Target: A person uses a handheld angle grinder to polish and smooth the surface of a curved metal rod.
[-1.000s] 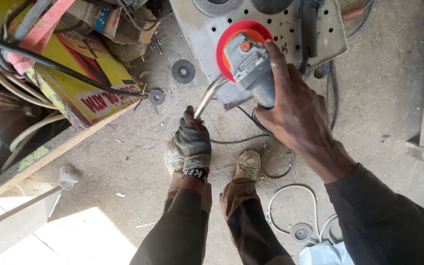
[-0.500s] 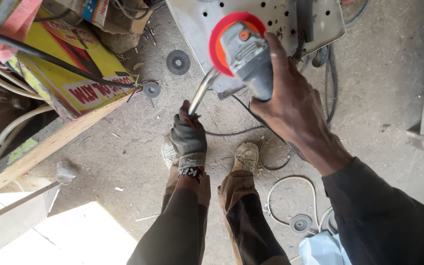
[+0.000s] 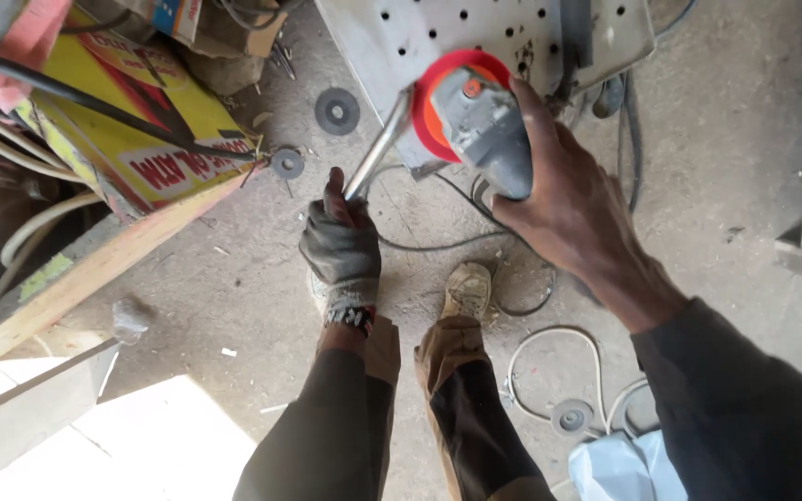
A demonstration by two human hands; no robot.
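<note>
gloved left hand point(image 3: 341, 246) gripping a metal rod point(image 3: 378, 153), bare right hand point(image 3: 573, 209) clasping a grey angle grinder point(image 3: 475, 125) with red guard, yellow rectangular box point(image 3: 132, 130) with red print on the bench edge at left

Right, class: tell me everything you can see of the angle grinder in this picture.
The angle grinder has a grey body, seemingly plastic, with a small orange button and a red guard round its head. The bare right hand grips the body from the right; the gloved left hand holds its slim metal side handle. It is held above a perforated metal sheet.
</note>
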